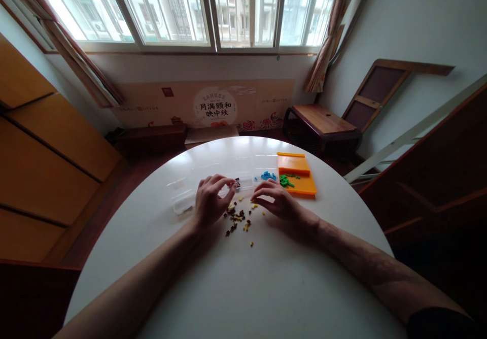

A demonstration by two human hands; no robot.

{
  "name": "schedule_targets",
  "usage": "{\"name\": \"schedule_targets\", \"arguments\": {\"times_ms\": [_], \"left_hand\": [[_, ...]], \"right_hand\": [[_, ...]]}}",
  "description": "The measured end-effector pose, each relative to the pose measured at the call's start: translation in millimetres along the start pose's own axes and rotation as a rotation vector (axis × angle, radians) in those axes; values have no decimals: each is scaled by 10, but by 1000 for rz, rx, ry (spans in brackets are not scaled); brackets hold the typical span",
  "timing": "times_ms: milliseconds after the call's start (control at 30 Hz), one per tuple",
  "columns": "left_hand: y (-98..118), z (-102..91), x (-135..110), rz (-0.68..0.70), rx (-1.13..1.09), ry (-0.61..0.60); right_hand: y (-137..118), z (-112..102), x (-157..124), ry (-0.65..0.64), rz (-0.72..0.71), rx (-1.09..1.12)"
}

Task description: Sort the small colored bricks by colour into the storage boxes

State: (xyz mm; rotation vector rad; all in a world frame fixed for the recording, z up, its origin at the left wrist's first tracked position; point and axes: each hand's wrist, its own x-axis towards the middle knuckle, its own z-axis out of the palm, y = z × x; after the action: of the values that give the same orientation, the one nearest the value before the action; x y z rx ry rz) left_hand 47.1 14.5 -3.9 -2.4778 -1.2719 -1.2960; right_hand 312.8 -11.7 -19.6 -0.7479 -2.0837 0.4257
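Over a loose pile of small brown and yellow building bricks (238, 215), my left hand (213, 197) has its thumb and index finger brought together. Whatever they may pinch is too small to name. Dark pieces (238, 182) show right behind those fingertips, in a compartment of a clear plastic box (247, 182). At the pile's right side, my right hand (279, 202) is bent with its fingertips lowered close to a few yellow bricks (254, 205). Its thumb and fingers are nearly together, and anything between them is hidden.
Blue bricks (268, 175) lie in a clear compartment beyond my right hand. An orange tray (304, 187) bears green bricks (286, 180). Another clear compartment (184, 203) is left of my left hand. The round white table (243, 288) has a wooden chair (323, 118) beyond it.
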Motion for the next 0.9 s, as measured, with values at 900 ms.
{"name": "schedule_targets", "arguments": {"times_ms": [900], "left_hand": [[119, -24, -17, 468, -96, -104]], "right_hand": [[50, 5, 6, 54, 109, 167]]}}
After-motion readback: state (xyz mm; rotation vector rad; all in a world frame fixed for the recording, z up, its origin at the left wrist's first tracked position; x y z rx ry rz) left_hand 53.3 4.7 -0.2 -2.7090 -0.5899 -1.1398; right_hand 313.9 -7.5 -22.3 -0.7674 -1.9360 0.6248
